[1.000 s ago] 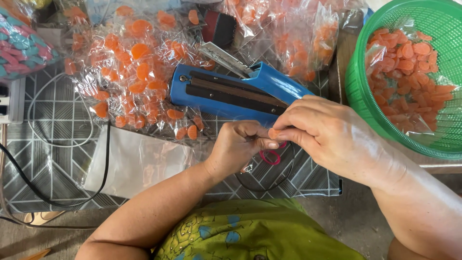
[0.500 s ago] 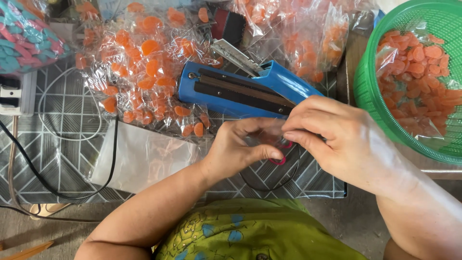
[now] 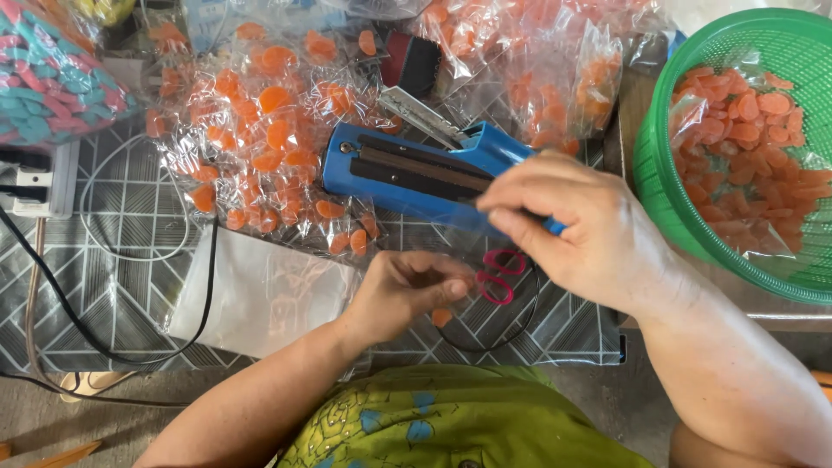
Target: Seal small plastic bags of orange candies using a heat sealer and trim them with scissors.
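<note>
My left hand (image 3: pixel 406 290) is curled over the patterned mat, its fingertips pinching the low edge of a small clear bag (image 3: pixel 485 247). One orange candy (image 3: pixel 442 317) shows just under those fingers. My right hand (image 3: pixel 582 232) is higher and to the right, thumb and fingers pinched on the bag's upper edge, over the near end of the blue heat sealer (image 3: pixel 407 172). The thin film between the hands is hard to make out. Pink-handled scissors (image 3: pixel 497 279) lie on the mat between and below the hands.
A green basket (image 3: pixel 652 186) at right holds a bag of orange candies (image 3: pixel 744 147). Filled clear bags of orange candies (image 3: pixel 260 147) lie behind the sealer. A stack of empty clear bags (image 3: pixel 260 295) lies left of my left hand. A power strip (image 3: pixel 39 178) and black cable (image 3: pixel 95 334) are at left.
The hands were pressed together; now my right hand has lifted up and away toward the sealer, stretching the bag, while my left hand stays low.
</note>
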